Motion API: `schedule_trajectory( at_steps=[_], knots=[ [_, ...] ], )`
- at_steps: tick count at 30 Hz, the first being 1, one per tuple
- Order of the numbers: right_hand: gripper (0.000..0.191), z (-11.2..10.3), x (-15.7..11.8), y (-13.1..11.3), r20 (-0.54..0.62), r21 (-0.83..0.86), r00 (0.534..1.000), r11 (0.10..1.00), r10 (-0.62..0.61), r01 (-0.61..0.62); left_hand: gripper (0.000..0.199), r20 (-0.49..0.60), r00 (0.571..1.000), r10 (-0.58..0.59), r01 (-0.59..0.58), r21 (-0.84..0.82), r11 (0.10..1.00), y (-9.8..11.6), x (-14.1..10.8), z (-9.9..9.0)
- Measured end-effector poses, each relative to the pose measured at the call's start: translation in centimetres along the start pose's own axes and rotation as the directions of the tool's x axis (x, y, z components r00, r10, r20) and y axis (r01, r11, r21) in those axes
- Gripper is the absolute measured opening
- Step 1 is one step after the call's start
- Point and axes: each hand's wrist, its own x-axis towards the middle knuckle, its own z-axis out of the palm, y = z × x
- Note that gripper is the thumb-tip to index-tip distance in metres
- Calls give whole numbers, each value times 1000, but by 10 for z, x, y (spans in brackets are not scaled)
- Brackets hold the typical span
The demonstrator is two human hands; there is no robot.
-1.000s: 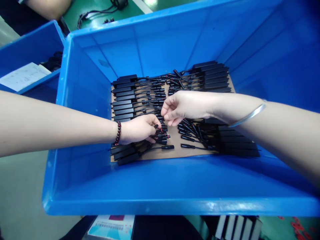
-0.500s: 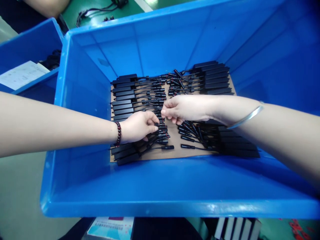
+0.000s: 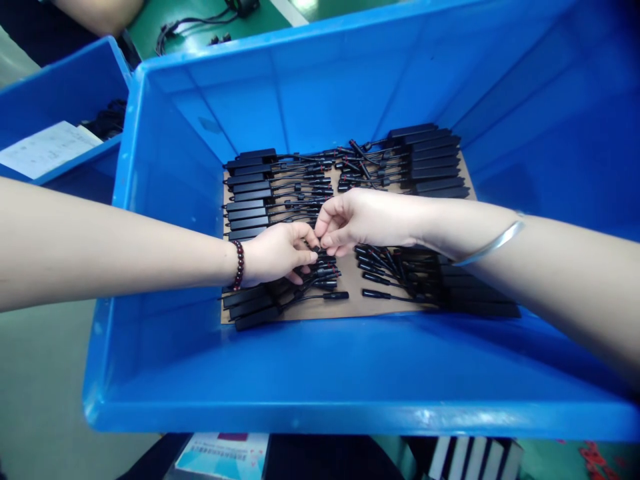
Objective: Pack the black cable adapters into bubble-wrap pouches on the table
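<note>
Inside a large blue bin [image 3: 320, 417], rows of black boxes with short cables lie on brown cardboard [image 3: 357, 303]. My left hand [image 3: 285, 252], with a beaded bracelet at the wrist, pinches a black cable end over the left row [image 3: 249, 205]. Touching or nearly touching its fingertips, my right hand [image 3: 350, 220] has thumb and forefinger closed near the same cable end; what they hold is too small to make out. The right row [image 3: 435, 157] lies partly under my right forearm, which wears a silver bangle.
A second blue bin [image 3: 75, 73] with a paper sheet [image 3: 50, 148] and dark cables stands at the left. Another person's arm [image 3: 103, 13] shows at the top left. Below the bin are a printed box [image 3: 223, 455] and red pieces [image 3: 595, 460].
My right hand has moved slightly left and down, and its fingertips now meet those of my left hand. My left hand has stayed almost in place at the cable end.
</note>
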Motion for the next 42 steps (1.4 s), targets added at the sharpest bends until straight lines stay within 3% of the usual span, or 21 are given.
schedule_trajectory(
  at_steps=[11, 21, 31, 38, 42],
  knots=[
    [10, 11, 3, 0, 13, 96, 1000, 995, -6, 5, 9, -20, 999, 31, -32, -66, 997, -3, 3, -1],
    [8, 6, 3, 2, 66, 119, 998, 993, 14, -22, 9, -61, 998, -3, 1, -34, 999, -2, 6, 0],
    [4, 6, 2, -2, 31, -40, 999, 999, 6, -5, 10, -105, 994, -9, 15, 54, 998, -4, 6, -2],
    [6, 7, 5, -4, 24, -261, 1000, 965, -3, 10, 7, -51, 997, -49, 45, -71, 996, 0, 3, -1],
    [6, 9, 5, -3, 43, -281, 999, 960, 2, 10, 5, -31, 999, -38, 36, -47, 998, -1, 3, -2]
  ],
)
